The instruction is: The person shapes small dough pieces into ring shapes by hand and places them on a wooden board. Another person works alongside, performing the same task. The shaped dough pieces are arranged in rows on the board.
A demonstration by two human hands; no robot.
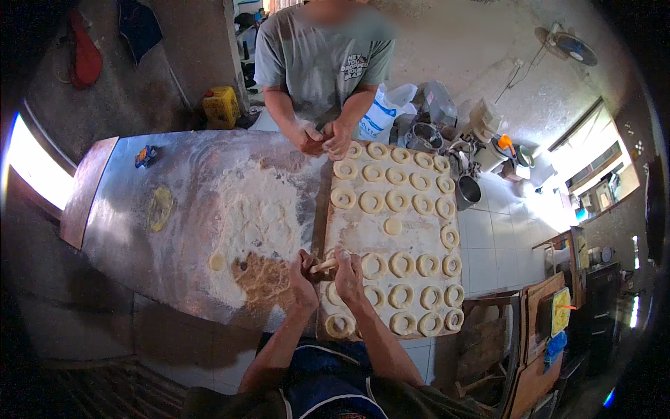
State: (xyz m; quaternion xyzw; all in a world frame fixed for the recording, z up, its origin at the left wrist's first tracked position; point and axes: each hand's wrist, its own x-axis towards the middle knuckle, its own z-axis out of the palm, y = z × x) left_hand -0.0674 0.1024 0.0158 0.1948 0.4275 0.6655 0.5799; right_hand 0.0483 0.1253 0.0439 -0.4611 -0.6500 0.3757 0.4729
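Between my left hand [303, 279] and my right hand [348, 276] is a piece of pale dough [324, 266], seen edge-on and gripped by the fingers of both. Both hands hang over the near left edge of a floured board [356, 234]. Rows of dough rings [401, 296] lie on that board, some partly hidden behind my right hand and forearm. A flat dough disc [393, 227] without a visible hole sits in the gap between the rows. Left of my hands, loose flour [255, 202] covers the table, with a small dough round [217, 262] on it.
Across the table a co-worker in a grey shirt [314, 63] holds both hands [324, 142] together by the board's far corner. A yellow smear [161, 208] and a small blue packet [145, 156] lie on the table [118, 202]. Pots [468, 190] and a plastic bag [380, 115] stand beyond.
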